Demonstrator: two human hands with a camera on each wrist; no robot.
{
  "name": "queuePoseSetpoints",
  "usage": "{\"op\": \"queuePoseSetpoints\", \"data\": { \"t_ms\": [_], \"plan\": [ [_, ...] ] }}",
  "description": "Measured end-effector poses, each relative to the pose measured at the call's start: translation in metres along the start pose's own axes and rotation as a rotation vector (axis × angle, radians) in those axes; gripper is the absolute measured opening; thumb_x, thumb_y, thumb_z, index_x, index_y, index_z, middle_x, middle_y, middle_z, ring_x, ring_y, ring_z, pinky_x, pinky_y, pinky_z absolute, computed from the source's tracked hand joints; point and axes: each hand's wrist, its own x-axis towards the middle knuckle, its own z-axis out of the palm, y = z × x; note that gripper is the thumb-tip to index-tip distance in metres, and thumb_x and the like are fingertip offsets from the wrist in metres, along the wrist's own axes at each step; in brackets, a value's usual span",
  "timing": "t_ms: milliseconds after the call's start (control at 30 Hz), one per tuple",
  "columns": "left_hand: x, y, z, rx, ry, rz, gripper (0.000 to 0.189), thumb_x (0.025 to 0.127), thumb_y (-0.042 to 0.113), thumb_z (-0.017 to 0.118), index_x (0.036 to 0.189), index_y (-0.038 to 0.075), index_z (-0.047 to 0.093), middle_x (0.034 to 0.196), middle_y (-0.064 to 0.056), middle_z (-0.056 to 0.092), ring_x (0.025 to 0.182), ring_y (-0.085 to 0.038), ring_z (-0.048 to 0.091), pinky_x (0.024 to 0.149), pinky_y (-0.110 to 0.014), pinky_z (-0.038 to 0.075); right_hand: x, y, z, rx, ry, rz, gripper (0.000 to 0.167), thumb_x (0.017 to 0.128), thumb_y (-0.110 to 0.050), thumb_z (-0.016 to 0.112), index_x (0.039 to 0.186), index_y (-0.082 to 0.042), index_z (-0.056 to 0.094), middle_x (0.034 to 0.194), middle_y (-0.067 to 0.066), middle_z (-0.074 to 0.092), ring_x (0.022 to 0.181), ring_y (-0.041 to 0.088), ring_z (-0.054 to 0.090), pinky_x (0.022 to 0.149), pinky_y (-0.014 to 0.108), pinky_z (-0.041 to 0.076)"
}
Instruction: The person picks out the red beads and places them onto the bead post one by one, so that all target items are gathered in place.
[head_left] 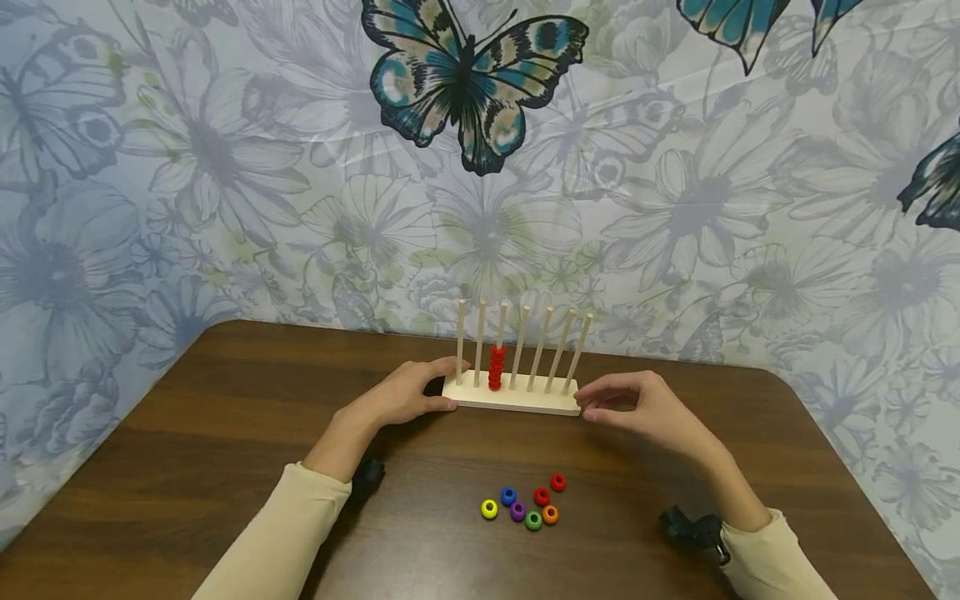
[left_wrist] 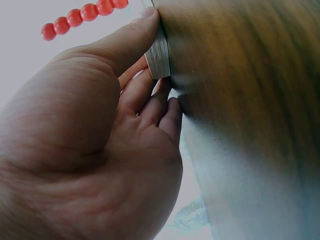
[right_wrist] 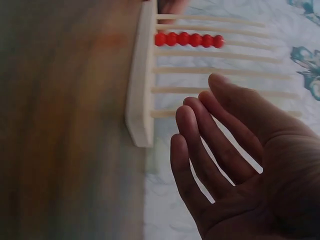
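A pale wooden bead stand (head_left: 525,402) with a row of several upright pegs stands toward the back of the table. Several red beads (head_left: 497,368) are stacked on its third peg from the left. My left hand (head_left: 405,393) holds the left end of the base, thumb along the front and fingers behind; the left wrist view shows the base end (left_wrist: 159,60) between them. Beside the right end is my right hand (head_left: 637,404), its fingers (right_wrist: 187,125) gently bent and spread, with nothing between them and the thumb.
Loose beads lie in front of the stand: yellow (head_left: 489,509), blue (head_left: 507,497), purple (head_left: 517,512), green (head_left: 533,521), orange (head_left: 551,514) and two red, one of them the red bead (head_left: 558,482). Behind the brown table (head_left: 247,417) hangs a butterfly-patterned cloth (head_left: 337,208).
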Motion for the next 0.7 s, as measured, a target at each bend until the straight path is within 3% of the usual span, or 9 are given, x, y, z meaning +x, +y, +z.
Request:
{"op": "queuePoseSetpoints", "data": {
  "t_ms": [200, 367, 700],
  "plan": [
    [-0.001, -0.001, 0.0, 0.006, -0.002, 0.001, 0.06, 0.099, 0.028, 0.076, 0.154, 0.021, 0.054, 0.155, -0.011, 0.057, 0.14, -0.037, 0.056, 0.112, -0.058, 0.047, 0.006, 0.008, 0.018, 0.112, -0.189, -0.024, 0.031, 0.094, -0.02, 0.082, 0.122, -0.009, 0.077, 0.115, 0.008, 0.079, 0.104, 0.023, 0.076, 0.09, 0.034, 0.062],
    [-0.001, -0.001, 0.0, 0.009, 0.0, 0.005, 0.061, 0.098, 0.027, 0.077, 0.154, 0.02, 0.053, 0.155, -0.011, 0.058, 0.14, -0.036, 0.056, 0.113, -0.057, 0.047, 0.009, 0.01, 0.029, 0.189, -0.289, -0.067, 0.029, 0.094, -0.014, 0.082, 0.121, -0.006, 0.077, 0.112, 0.013, 0.078, 0.095, 0.024, 0.074, 0.085, 0.036, 0.062],
    [-0.001, 0.0, -0.001, 0.007, 0.004, 0.011, 0.06, 0.098, 0.027, 0.077, 0.153, 0.021, 0.054, 0.152, -0.009, 0.061, 0.139, -0.035, 0.057, 0.113, -0.056, 0.047, 0.01, 0.004, 0.038, 0.124, -0.44, -0.055, 0.031, 0.09, -0.021, 0.086, 0.119, -0.015, 0.079, 0.106, 0.005, 0.078, 0.09, 0.019, 0.07, 0.082, 0.03, 0.059]
  ]
}}
